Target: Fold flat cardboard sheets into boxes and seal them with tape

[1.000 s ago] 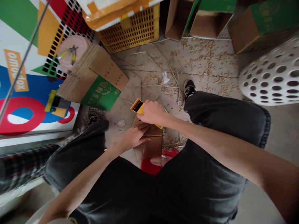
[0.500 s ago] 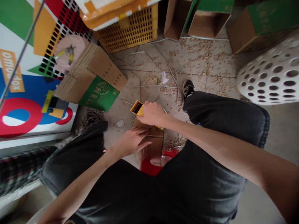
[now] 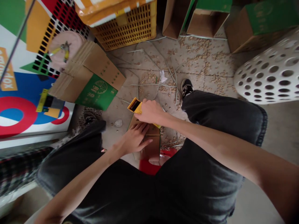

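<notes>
My right hand is closed around a yellow hand tool with a dark recess in its front end. The tool lies over the top of a brown cardboard box between my knees. Its exact kind is not clear, since my fingers cover most of its body. My left hand lies on the box just below the tool, fingers stretched out and thumb apart, holding nothing. Something red shows beneath the box, close to my lap.
Flattened green-printed cartons lean at the left, beside a pink round stool top bearing pliers. A yellow crate, an open carton and a white perforated basket stand around. Pale straps and tan scraps litter the floor.
The whole view has shifted slightly leftward. Both hands stay on the box and the tool, with the left fingers a little closer to the tool.
</notes>
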`<state>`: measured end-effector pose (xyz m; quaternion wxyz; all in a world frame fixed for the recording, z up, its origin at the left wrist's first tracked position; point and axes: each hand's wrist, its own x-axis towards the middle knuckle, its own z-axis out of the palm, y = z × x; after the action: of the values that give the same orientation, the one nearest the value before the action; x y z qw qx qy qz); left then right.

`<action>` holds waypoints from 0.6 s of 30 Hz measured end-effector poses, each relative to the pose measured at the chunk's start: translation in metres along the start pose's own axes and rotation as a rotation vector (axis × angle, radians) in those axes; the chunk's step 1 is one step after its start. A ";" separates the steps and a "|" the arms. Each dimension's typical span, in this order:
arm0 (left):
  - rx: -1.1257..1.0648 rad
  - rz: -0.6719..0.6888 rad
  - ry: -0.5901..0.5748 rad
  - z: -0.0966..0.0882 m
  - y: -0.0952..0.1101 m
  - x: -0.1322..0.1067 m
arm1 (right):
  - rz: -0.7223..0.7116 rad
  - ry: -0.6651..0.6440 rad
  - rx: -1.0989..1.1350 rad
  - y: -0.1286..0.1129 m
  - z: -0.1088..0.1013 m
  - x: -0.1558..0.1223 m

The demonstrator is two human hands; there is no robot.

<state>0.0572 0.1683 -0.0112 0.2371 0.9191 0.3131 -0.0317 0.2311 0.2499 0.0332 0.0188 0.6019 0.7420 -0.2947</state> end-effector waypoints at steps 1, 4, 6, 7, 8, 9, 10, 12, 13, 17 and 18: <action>-0.007 0.002 -0.007 -0.002 0.000 -0.002 | -0.002 0.004 0.005 0.001 0.000 0.000; -0.027 0.001 -0.027 -0.012 0.000 -0.009 | 0.002 0.021 0.022 0.002 0.001 0.001; -0.035 -0.003 -0.042 -0.018 -0.001 -0.012 | 0.008 0.032 0.031 0.003 0.003 0.001; -0.038 -0.006 -0.049 -0.020 -0.002 -0.012 | 0.008 0.036 0.032 0.004 0.004 0.001; -0.041 -0.009 -0.058 -0.023 -0.002 -0.012 | 0.002 0.038 0.031 0.004 0.004 0.002; -0.044 -0.011 -0.068 -0.026 -0.002 -0.012 | -0.009 0.037 0.029 0.004 0.004 0.002; -0.048 -0.014 -0.078 -0.030 -0.002 -0.011 | -0.019 0.035 0.026 0.004 0.004 0.002; -0.058 -0.017 -0.106 -0.037 -0.001 -0.010 | -0.029 0.029 0.027 0.003 0.003 0.002; -0.065 -0.015 -0.122 -0.041 0.000 -0.010 | -0.027 0.026 0.032 0.003 0.002 0.002; -0.097 0.002 -0.161 -0.052 0.001 -0.008 | -0.012 0.023 0.046 0.003 0.000 0.001; -0.099 -0.001 -0.156 -0.053 0.001 -0.008 | -0.018 0.023 0.043 0.004 0.001 0.002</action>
<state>0.0469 0.1869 0.0378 0.3061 0.9007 0.2954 -0.0879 0.2337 0.2512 0.0303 -0.0056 0.5987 0.7411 -0.3038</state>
